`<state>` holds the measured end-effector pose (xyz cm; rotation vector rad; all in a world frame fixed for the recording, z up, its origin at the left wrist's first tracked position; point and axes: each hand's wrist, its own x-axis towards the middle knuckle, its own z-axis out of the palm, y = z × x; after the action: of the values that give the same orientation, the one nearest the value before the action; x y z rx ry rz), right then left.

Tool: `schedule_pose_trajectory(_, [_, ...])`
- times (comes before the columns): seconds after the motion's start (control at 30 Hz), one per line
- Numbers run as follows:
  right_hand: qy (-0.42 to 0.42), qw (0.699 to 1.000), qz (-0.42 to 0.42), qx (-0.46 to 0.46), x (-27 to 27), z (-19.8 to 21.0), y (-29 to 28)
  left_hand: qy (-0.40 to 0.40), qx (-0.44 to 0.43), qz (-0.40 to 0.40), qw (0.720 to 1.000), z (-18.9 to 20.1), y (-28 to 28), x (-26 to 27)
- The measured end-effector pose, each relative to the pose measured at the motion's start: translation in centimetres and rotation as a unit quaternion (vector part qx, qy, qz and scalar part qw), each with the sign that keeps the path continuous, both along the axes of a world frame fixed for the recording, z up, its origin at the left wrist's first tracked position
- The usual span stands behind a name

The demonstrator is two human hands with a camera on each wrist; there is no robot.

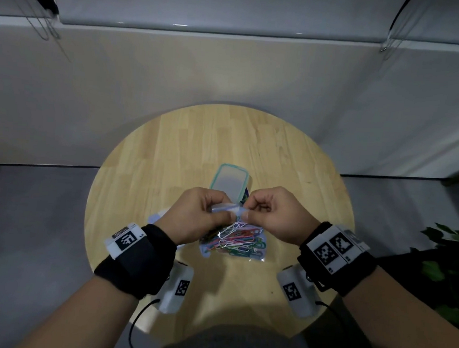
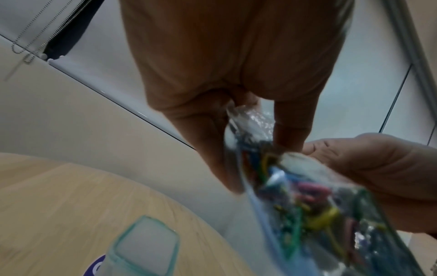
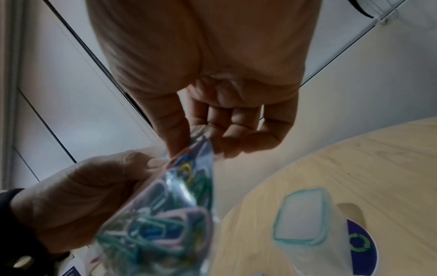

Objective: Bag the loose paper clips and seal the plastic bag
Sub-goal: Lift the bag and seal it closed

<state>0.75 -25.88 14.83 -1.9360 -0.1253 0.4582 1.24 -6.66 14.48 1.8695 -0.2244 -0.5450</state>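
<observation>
A clear plastic bag [image 1: 234, 243] filled with several coloured paper clips [image 1: 241, 236] hangs just above the round wooden table [image 1: 197, 144]. My left hand [image 1: 224, 210] and right hand [image 1: 247, 212] meet at the bag's top edge, each pinching it between thumb and fingers. In the left wrist view the left hand [image 2: 250, 121] holds the crumpled top of the bag [image 2: 307, 205]. The right wrist view has the right hand [image 3: 189, 147] pinching the bag [image 3: 165, 214] at its upper corner. I cannot tell whether the bag's strip is closed.
A translucent box with a teal-rimmed lid [image 1: 230, 183] stands on a blue round sticker just behind my hands. A white-and-blue item [image 1: 156, 216] lies partly hidden under my left hand. A green plant [image 1: 448, 273] is beside the table on the right.
</observation>
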Motion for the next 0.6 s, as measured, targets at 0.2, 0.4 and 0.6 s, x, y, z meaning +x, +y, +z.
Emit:
schedule_pose_trajectory(0.2, [-0.019,0.999,-0.003,-0.026,-0.2,-0.5,0.5,-0.009,0.026,-0.012,1.0,0.0,-0.3,0.1])
schedule_pose_trajectory(0.4, [-0.064,0.995,-0.001,-0.071,-0.7,-0.8,1.1,-0.067,0.088,-0.012,0.994,-0.2,-0.5,-0.1])
schedule_pose_trajectory(0.6, [-0.075,0.984,0.054,-0.154,-0.8,-1.4,0.8,-0.114,0.148,-0.035,0.982,-1.2,-0.3,-0.3])
